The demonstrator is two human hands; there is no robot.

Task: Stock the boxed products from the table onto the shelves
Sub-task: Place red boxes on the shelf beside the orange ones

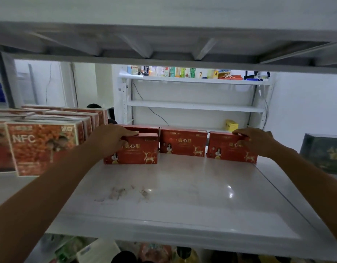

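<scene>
I am watching the left hand [116, 138] gripping the top of a red deer-printed cardboard box [139, 151] at eleven o'clock on the white glossy shelf [182, 196], the right hand [255, 139] gripping its twin [230, 150] at one o'clock, a third red box [182, 142] already standing between them (table unseen, so I cannot tell the remainder).

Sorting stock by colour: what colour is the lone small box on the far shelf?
The small box is yellow; head view.
</scene>
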